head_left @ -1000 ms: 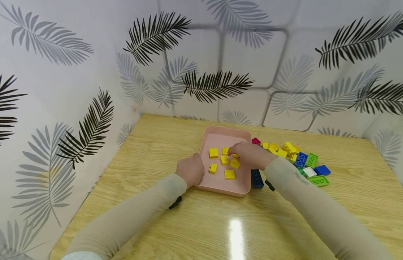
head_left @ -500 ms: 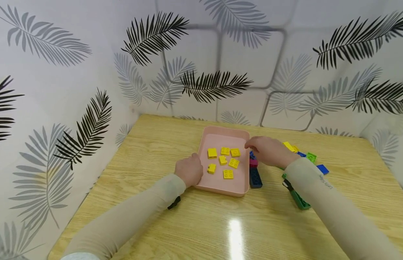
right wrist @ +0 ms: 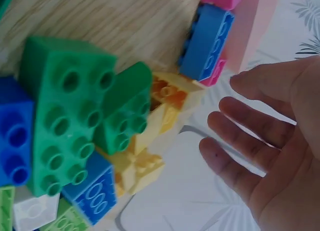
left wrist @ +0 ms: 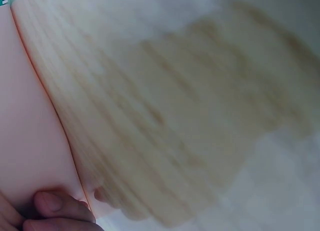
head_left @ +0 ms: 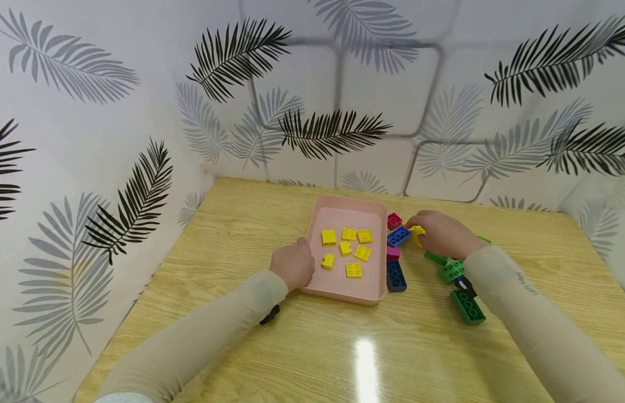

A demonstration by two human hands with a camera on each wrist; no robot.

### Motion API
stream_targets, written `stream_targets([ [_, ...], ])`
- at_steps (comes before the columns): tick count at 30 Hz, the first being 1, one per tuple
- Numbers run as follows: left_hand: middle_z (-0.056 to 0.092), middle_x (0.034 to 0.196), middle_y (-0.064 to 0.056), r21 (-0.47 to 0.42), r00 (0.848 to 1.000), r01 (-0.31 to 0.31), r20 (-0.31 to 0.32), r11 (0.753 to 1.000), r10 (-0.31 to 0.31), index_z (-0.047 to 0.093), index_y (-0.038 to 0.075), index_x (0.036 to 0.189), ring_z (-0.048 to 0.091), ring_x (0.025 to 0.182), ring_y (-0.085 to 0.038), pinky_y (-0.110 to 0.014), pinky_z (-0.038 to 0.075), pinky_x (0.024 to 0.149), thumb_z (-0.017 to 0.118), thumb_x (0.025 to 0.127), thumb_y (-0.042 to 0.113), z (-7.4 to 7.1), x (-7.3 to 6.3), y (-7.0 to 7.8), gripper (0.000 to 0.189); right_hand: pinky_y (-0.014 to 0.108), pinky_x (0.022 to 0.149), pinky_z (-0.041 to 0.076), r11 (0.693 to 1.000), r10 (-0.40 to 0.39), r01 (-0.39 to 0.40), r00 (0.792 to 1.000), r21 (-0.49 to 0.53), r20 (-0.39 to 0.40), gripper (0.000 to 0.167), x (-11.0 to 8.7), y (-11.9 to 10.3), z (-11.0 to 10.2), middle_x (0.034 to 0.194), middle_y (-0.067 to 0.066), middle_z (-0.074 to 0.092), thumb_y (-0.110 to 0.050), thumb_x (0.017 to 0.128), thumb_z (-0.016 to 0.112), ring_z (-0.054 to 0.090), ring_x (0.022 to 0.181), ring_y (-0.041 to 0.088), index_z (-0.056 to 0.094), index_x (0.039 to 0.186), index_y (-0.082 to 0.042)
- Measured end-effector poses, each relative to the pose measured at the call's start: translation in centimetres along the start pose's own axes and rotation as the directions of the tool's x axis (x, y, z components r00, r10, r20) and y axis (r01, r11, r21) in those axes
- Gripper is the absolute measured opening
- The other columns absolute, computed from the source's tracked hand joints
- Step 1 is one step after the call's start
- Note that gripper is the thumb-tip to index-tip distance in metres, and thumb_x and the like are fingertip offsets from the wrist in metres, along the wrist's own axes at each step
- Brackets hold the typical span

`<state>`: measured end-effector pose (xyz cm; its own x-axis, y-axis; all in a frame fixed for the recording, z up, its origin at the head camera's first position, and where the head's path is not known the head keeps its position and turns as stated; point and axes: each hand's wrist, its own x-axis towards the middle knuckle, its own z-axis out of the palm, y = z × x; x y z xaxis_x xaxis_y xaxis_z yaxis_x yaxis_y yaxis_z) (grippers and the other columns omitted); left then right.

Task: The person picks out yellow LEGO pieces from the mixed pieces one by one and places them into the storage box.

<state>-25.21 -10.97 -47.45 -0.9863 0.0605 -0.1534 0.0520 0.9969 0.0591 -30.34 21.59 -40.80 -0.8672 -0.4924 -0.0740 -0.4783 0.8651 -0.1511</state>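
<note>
Pink tray (head_left: pixel 337 217) on the table (head_left: pixel 252 224), mid-view, open side up. Long axis runs near-to-far, far end leaning slightly right. Left hand (head_left: pixel 294 264) grips its left rim by the near corner. Right hand (head_left: pixel 446 233) holds nothing, fingers loose and spread, near yellow pieces (head_left: pixel 418 234) right of the tray. Seven yellow bricks (head_left: pixel 363 253) lie apart on the tray floor, none against the walls. Right side is tight: navy brick (head_left: pixel 396 276) lengthwise along the wall, pink brick (head_left: pixel 393 253), blue brick (head_left: pixel 399 236) slanted, far end right, red brick (head_left: pixel 394 221). Table wood stretches left of tray and from near edge toward person. Wall (head_left: pixel 363 162) stands behind far table edge.
</note>
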Motion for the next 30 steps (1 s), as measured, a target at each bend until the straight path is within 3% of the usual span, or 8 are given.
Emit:
stream_targets([
  [12, 0.059, 0.071, -0.004, -0.016, 1.000, 0.013, 0.005, 1.000, -0.013, 0.054, 0.002, 0.116, 0.059, 0.059, -0.015, -0.036, 0.055, 0.060, 0.047, 0.105, 0.031, 0.0, -0.1, -0.1, 0.032, 0.054, 0.098, 0.050, 0.999, 0.040, -0.041, 0.998, 0.008, 0.052, 0.037, 0.2, 1.1, 1.2, 0.125, 0.022, 0.063, 0.001, 0.089, 0.070, 0.063, 0.113, 0.040, 0.066, 0.125, -0.002],
  [19, 0.059, 0.071, -0.004, -0.010, 1.000, 0.013, 0.009, 1.000, -0.013, 0.053, 0.002, 0.118, 0.059, 0.058, -0.014, -0.036, 0.054, 0.059, 0.047, 0.105, 0.031, 0.0, -0.1, 0.1, 0.033, 0.051, 0.094, 0.053, 1.000, 0.002, -0.001, 0.998, -0.016, 0.061, 0.041, 0.5, 1.3, 1.5, 0.114, 0.021, 0.062, 0.005, 0.083, 0.074, 0.064, 0.103, 0.036, 0.067, 0.123, 0.003],
  [30, 0.059, 0.069, -0.004, 0.016, 1.000, 0.005, 0.011, 1.000, -0.005, 0.053, 0.002, 0.119, 0.058, 0.057, -0.015, -0.036, 0.054, 0.058, 0.047, 0.105, 0.032, 0.0, 0.0, 0.0, 0.034, 0.053, 0.096, 0.051, 1.000, 0.015, -0.016, 0.997, 0.009, 0.079, 0.038, 0.3, 1.2, 1.3, 0.114, 0.021, 0.063, 0.006, 0.084, 0.073, 0.064, 0.106, 0.037, 0.067, 0.122, 0.005],
])
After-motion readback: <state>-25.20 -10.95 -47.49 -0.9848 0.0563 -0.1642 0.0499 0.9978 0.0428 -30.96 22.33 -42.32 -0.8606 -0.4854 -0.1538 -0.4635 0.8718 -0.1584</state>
